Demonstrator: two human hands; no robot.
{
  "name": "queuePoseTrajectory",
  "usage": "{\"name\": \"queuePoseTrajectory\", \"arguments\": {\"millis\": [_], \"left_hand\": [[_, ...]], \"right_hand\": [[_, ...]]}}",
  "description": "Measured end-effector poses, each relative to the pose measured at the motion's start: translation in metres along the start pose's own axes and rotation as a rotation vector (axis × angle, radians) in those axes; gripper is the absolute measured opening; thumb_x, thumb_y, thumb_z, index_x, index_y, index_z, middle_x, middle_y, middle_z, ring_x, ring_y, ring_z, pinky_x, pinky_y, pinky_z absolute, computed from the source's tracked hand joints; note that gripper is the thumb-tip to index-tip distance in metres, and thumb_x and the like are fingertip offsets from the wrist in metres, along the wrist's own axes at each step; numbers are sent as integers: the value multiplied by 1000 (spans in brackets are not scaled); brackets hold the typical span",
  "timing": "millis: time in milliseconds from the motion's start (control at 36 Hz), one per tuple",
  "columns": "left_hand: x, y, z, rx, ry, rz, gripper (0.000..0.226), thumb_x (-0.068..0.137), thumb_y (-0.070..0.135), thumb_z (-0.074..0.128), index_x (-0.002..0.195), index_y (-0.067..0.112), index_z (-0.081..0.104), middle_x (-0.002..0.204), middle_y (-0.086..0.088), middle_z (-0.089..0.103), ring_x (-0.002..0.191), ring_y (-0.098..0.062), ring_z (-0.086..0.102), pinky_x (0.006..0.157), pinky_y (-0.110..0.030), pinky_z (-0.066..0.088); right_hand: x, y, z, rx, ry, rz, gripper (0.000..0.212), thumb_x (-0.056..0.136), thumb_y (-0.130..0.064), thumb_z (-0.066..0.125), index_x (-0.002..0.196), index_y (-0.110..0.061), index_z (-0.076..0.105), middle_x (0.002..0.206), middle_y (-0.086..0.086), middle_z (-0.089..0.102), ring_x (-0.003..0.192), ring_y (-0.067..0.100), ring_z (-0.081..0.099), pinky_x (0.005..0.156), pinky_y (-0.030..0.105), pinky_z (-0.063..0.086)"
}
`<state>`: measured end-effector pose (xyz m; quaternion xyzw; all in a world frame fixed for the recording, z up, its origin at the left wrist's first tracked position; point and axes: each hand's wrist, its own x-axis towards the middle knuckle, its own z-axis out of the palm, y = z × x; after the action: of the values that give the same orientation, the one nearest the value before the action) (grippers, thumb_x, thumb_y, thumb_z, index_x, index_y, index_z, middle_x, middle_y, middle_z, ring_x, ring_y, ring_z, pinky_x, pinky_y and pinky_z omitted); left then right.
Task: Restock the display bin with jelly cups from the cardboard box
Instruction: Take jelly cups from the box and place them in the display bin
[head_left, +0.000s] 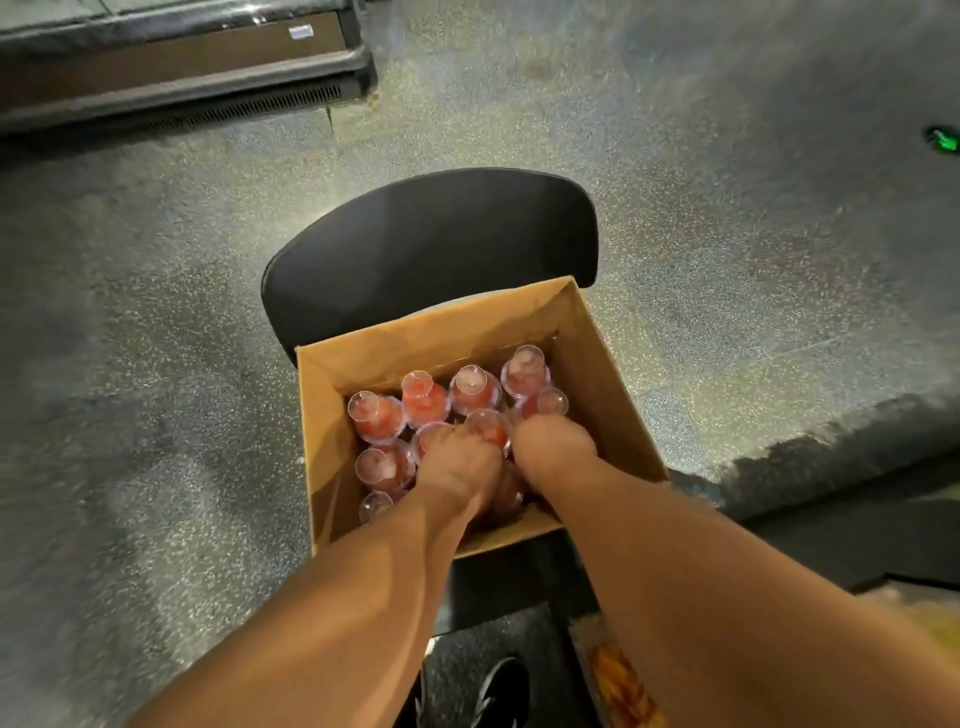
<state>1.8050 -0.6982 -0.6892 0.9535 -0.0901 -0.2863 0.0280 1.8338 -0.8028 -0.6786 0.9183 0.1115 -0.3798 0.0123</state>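
both forearms are bare, sleeveless in view, and a black shoe with white stripes shows below.

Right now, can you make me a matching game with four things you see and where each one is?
Things:
1. box
2. jelly cups
3. left hand
4. shoe

Places:
A. on the floor, bottom of the picture
B. on the black chair
C. upside down in the box
D. reaching in among the cups

Pairs: 1-B, 2-C, 3-D, 4-A
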Motion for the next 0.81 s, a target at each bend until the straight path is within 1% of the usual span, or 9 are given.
{"name": "queuePoseTrajectory", "arguments": {"millis": [139, 306, 417, 528, 611, 694, 722, 778, 806], "left_hand": [[-13, 3, -19, -154, 6, -29, 17, 85, 34, 60, 98, 22, 60, 105, 0, 62, 102, -21, 60, 91, -39, 51], [-37, 4, -69, -199, 105, -54, 46, 83, 40, 61, 128, 30, 56, 123, 0, 50, 108, -25, 47, 94, -40, 40], [-58, 1, -113, -99, 144, 8, 35, 96, 33, 47, 128, 23, 57, 127, -8, 57, 120, -29, 53, 106, -47, 43], [-108, 8, -162, -123, 282, 122, 23, 97, 23, 49, 116, 18, 61, 110, -3, 63, 109, -26, 58, 93, -37, 46], [-151, 15, -197, -146, 337, 191, 21, 97, 23, 47, 110, 17, 62, 109, -6, 66, 105, -28, 56, 88, -39, 47], [-196, 26, -233, -158, 370, 267, 19, 90, 19, 52, 104, 17, 65, 107, -7, 61, 101, -30, 54, 90, -39, 47], [-210, 32, -245, -191, 381, 288, 16, 87, 18, 56, 99, 17, 66, 102, -6, 60, 95, -29, 56, 84, -37, 48], [-241, 45, -263, -317, 351, 356, 5, 81, 11, 61, 82, 16, 59, 88, -4, 58, 79, -26, 56, 66, -34, 44], [-254, 52, -270, -389, 339, 392, 10, 80, 10, 62, 80, 14, 54, 83, -6, 57, 75, -26, 54, 64, -36, 42]], "right_hand": [[-15, 0, -19, 2, 73, 16, 28, 97, -10, 48, 120, -10, 63, 124, 13, 59, 113, 30, 58, 87, 41, 51], [-62, 0, -65, 146, 224, 59, 25, 90, -25, 55, 114, -18, 57, 109, 7, 65, 102, 32, 63, 79, 39, 51], [-111, -2, -92, 175, 381, 134, 21, 95, -29, 51, 108, -20, 65, 107, 3, 67, 100, 27, 63, 72, 33, 43], [-179, -14, -117, 327, 461, 254, 18, 93, -25, 57, 106, -16, 64, 106, 5, 67, 101, 28, 65, 72, 34, 46], [-241, -20, -133, 421, 532, 320, 10, 93, -17, 54, 102, -15, 58, 105, 7, 65, 100, 28, 63, 74, 35, 49], [-309, -23, -149, 424, 622, 369, 17, 90, -20, 55, 105, -13, 58, 108, 10, 56, 105, 31, 56, 80, 36, 49], [-330, -24, -153, 427, 641, 386, 17, 89, -21, 56, 102, -12, 60, 108, 11, 54, 104, 31, 55, 80, 35, 49], [-373, -25, -158, 491, 666, 435, 9, 83, -18, 61, 83, -9, 59, 89, 8, 58, 87, 28, 59, 64, 27, 47], [-394, -25, -160, 546, 688, 456, 13, 80, -17, 64, 75, -10, 53, 76, 5, 55, 78, 27, 58, 57, 25, 43]]}}
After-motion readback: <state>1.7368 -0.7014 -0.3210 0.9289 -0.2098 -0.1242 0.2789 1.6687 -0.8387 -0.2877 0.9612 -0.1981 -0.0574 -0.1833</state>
